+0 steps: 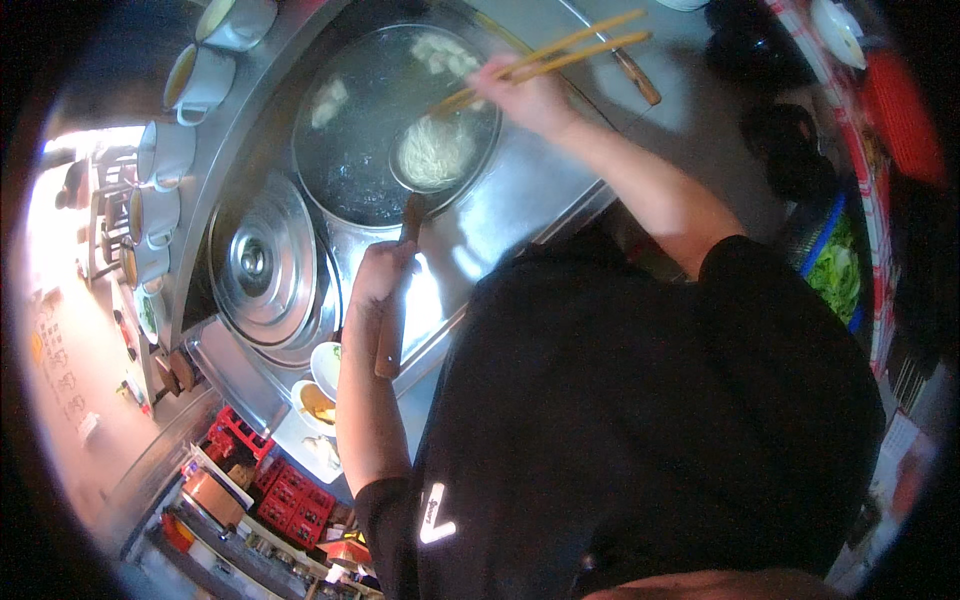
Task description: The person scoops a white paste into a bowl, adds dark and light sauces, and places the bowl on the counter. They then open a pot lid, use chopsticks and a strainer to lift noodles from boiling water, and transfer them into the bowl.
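Observation:
My left hand (384,271) grips the wooden handle (391,330) of a round strainer. Pale noodles (435,154) fill its bowl, which sits at the near side of a wide pot of cooking water (345,176). Over the pot, my right hand (521,90) holds a pair of long wooden chopsticks (581,52), slightly blurred, their tips pointing down just above the noodles. Two other pale clumps of food are in the water, one at the left (330,103) and one at the far side (444,54). What they are is unclear through the haze.
A shiny metal lid (262,262) lies left of the pot. Several white mugs (166,150) line the raised ledge beyond. Small bowls (311,405) stand by my left forearm. A wooden-handled tool (636,75) rests at the right; leafy greens (835,274) fill a blue-rimmed basket.

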The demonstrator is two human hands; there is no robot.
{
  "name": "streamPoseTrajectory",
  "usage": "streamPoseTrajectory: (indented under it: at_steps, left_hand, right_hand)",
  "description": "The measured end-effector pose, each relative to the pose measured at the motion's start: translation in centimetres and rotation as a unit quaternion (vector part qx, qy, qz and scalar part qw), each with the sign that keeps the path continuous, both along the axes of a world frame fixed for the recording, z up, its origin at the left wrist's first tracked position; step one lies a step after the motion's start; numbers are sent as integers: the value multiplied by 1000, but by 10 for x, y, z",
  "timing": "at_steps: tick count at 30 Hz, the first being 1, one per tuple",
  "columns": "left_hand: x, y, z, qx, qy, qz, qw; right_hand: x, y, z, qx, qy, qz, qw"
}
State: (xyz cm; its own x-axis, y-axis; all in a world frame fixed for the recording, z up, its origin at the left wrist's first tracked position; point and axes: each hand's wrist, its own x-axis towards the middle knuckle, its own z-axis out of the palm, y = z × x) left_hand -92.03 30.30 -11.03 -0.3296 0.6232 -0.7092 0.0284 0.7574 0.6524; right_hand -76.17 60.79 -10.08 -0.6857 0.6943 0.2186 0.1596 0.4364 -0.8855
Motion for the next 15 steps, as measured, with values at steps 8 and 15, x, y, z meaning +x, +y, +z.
streamPoseTrajectory:
  at_steps: [8, 15]
  left_hand:
    - [-12, 0, -1, 53, 56, -126, 989]
    - [4, 4, 9, -133, 23, 8, 991]
  right_hand:
    - [1, -10, -4, -64, -26, 20, 997]
    - [-1, -8, -10, -39, -57, 46, 997]
